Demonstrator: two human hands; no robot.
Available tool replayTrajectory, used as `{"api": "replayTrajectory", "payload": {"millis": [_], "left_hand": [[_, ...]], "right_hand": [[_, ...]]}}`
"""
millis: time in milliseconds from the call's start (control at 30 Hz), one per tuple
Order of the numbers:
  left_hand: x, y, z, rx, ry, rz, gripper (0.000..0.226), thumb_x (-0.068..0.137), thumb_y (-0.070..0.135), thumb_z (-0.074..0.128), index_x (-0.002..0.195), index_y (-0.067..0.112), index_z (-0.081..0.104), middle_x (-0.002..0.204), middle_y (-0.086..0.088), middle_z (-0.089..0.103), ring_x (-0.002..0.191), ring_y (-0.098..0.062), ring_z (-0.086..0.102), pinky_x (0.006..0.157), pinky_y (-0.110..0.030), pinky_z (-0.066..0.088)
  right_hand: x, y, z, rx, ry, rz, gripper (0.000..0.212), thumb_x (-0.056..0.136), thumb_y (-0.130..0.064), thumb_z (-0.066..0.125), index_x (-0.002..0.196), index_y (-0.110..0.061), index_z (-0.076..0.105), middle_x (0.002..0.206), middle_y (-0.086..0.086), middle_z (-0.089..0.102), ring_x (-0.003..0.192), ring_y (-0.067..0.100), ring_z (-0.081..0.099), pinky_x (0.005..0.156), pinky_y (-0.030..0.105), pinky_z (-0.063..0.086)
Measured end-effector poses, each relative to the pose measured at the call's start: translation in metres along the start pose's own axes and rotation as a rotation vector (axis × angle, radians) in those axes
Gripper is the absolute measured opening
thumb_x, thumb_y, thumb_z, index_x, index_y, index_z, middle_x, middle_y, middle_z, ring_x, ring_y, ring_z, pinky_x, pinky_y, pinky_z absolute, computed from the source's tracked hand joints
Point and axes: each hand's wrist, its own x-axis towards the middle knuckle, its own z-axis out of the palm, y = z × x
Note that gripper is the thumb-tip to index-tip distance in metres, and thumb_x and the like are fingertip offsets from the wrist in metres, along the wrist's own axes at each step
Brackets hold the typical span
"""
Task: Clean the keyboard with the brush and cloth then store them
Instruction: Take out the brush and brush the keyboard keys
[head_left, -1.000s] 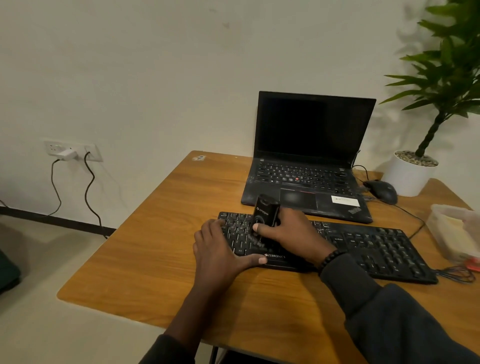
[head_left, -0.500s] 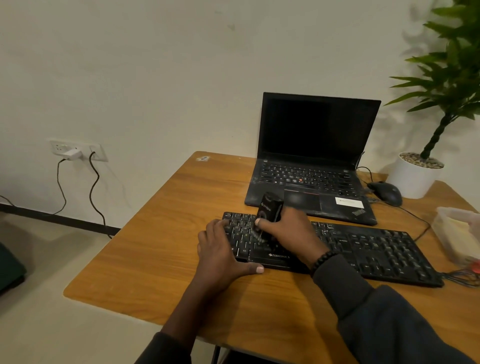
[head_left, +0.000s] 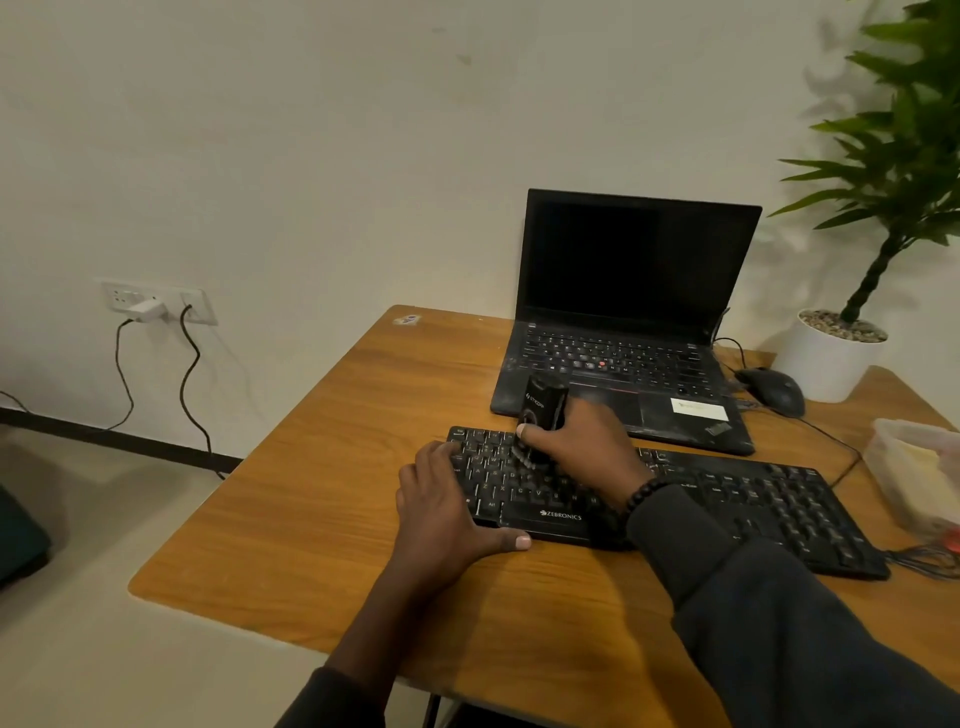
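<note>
A black Zebronics keyboard (head_left: 727, 493) lies across the wooden desk (head_left: 322, 499) in front of a laptop. My right hand (head_left: 582, 447) grips a black brush (head_left: 540, 410) by its thick handle, with the bristles down on the keys at the keyboard's left part. My left hand (head_left: 441, 504) lies flat on the keyboard's left end, fingers on the keys and thumb along the front edge. No cloth can be made out.
An open black laptop (head_left: 623, 322) stands behind the keyboard. A black mouse (head_left: 774, 389) and a white plant pot (head_left: 831, 358) are at the back right. A translucent plastic container (head_left: 914, 473) sits at the right edge, with cables beside it.
The brush in my right hand has shifted slightly over the left keys. My left hand stays on the keyboard's left end. The view has drifted a little.
</note>
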Motion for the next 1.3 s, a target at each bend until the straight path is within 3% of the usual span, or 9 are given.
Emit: {"api": "replayTrajectory", "payload": {"millis": [133, 267, 433, 533, 667, 833, 1100, 1200, 1300], "left_hand": [[-0.001, 0.0, 0.0, 0.007, 0.001, 0.001, 0.127, 0.049, 0.076, 0.079, 0.146, 0.02, 0.019, 0.148, 0.004, 0.021, 0.13, -0.015, 0.022, 0.108, -0.036, 0.027], [0.0, 0.0, 0.0, 0.004, -0.006, 0.002, 0.127, 0.049, 0.076, 0.078, 0.146, 0.02, 0.019, 0.148, 0.004, 0.021, 0.131, -0.016, 0.022, 0.108, -0.036, 0.027], [0.0, 0.0, 0.0, 0.009, 0.002, 0.004, 0.128, 0.048, 0.079, 0.077, 0.146, 0.019, 0.02, 0.148, 0.003, 0.022, 0.131, -0.017, 0.023, 0.107, -0.037, 0.027], [0.0, 0.0, 0.0, 0.008, 0.002, 0.005, 0.128, 0.048, 0.078, 0.078, 0.146, 0.019, 0.02, 0.148, 0.003, 0.022, 0.131, -0.016, 0.023, 0.107, -0.035, 0.027], [0.0, 0.0, 0.001, 0.001, 0.003, 0.01, 0.127, 0.048, 0.078, 0.078, 0.145, 0.02, 0.02, 0.147, 0.005, 0.022, 0.13, -0.015, 0.022, 0.106, -0.034, 0.026], [-0.001, 0.0, 0.001, -0.01, 0.007, 0.011, 0.126, 0.047, 0.079, 0.077, 0.144, 0.022, 0.021, 0.147, 0.006, 0.022, 0.129, -0.014, 0.022, 0.106, -0.034, 0.027], [-0.001, 0.0, 0.0, -0.018, 0.009, 0.009, 0.125, 0.047, 0.077, 0.078, 0.144, 0.024, 0.019, 0.148, 0.006, 0.021, 0.13, -0.014, 0.022, 0.108, -0.036, 0.028], [-0.001, 0.0, 0.001, -0.01, 0.004, 0.006, 0.126, 0.048, 0.078, 0.078, 0.144, 0.023, 0.018, 0.149, 0.005, 0.021, 0.131, -0.015, 0.022, 0.109, -0.038, 0.028], [-0.001, 0.0, 0.0, -0.018, 0.002, 0.005, 0.127, 0.048, 0.078, 0.078, 0.145, 0.022, 0.018, 0.148, 0.004, 0.022, 0.131, -0.015, 0.022, 0.11, -0.039, 0.029]], "right_hand": [[-0.004, 0.0, 0.019, -0.065, -0.014, -0.014, 0.026, 0.086, -0.044, 0.066, 0.101, -0.025, 0.058, 0.092, -0.005, 0.067, 0.082, 0.009, 0.063, 0.074, 0.029, 0.055], [-0.003, -0.001, 0.006, -0.017, -0.177, -0.009, 0.031, 0.082, -0.042, 0.07, 0.101, -0.02, 0.062, 0.094, -0.003, 0.069, 0.083, 0.011, 0.066, 0.074, 0.031, 0.057], [-0.004, 0.003, 0.006, 0.104, -0.031, 0.046, 0.02, 0.084, -0.038, 0.069, 0.094, -0.022, 0.061, 0.093, -0.003, 0.069, 0.083, 0.009, 0.065, 0.076, 0.03, 0.057], [-0.012, 0.005, 0.015, 0.296, -0.039, 0.067, 0.018, 0.085, -0.037, 0.069, 0.098, -0.028, 0.061, 0.094, -0.006, 0.07, 0.082, 0.005, 0.065, 0.07, 0.024, 0.054], [-0.018, 0.006, 0.004, 0.751, -0.05, 0.156, 0.021, 0.089, -0.029, 0.066, 0.107, -0.021, 0.063, 0.097, -0.002, 0.072, 0.072, 0.005, 0.064, 0.053, 0.016, 0.046], [-0.014, 0.012, 0.0, 1.033, -0.026, 0.226, 0.028, 0.09, -0.02, 0.065, 0.115, -0.011, 0.06, 0.108, 0.009, 0.07, 0.088, 0.018, 0.065, 0.061, 0.024, 0.05], [-0.014, 0.016, 0.006, 1.158, -0.029, 0.264, 0.035, 0.082, -0.003, 0.07, 0.114, -0.011, 0.059, 0.108, 0.012, 0.071, 0.092, 0.024, 0.069, 0.072, 0.032, 0.053], [-0.016, 0.014, 0.005, 1.098, -0.055, 0.285, 0.043, 0.077, -0.002, 0.074, 0.115, -0.013, 0.059, 0.107, 0.01, 0.071, 0.097, 0.027, 0.069, 0.082, 0.039, 0.057], [-0.015, 0.009, 0.003, 0.984, -0.053, 0.252, 0.04, 0.075, -0.006, 0.077, 0.11, -0.017, 0.062, 0.101, 0.005, 0.073, 0.091, 0.023, 0.071, 0.077, 0.037, 0.057]]}}
